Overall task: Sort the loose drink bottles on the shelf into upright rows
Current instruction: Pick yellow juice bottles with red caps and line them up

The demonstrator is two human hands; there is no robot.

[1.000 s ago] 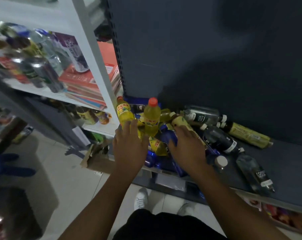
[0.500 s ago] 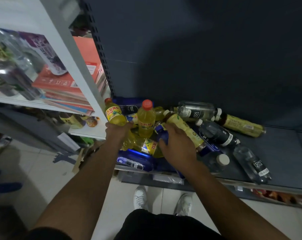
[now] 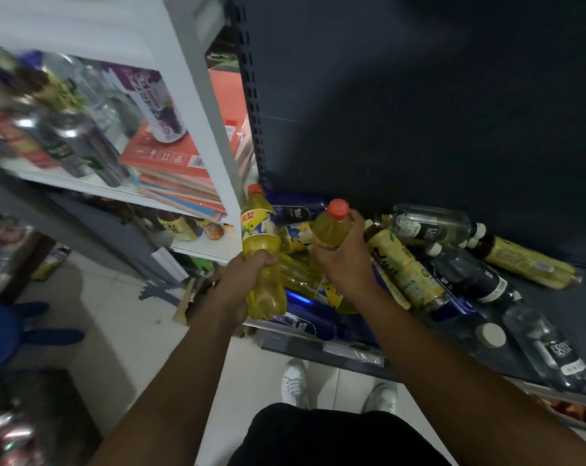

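Observation:
My left hand grips a yellow drink bottle with a red cap, held upright at the left end of the dark shelf. My right hand is wrapped around a second yellow red-capped bottle, tilted over the pile. Beneath and between my hands lie more yellow bottles and blue bottles. To the right lie a tea bottle with a yellow label, dark bottles, clear soda bottles and another yellow-labelled bottle, all on their sides.
A white shelf unit stands at the left, holding cans, red booklets and small jars. The dark back panel rises behind the pile. My white shoes show on the tiled floor. A blue object sits at far left.
Both hands have closed on yellow bottles: the left now grips the leftmost bottle lower down and lifts it, the right has taken the middle red-capped bottle. The camera view shifted.

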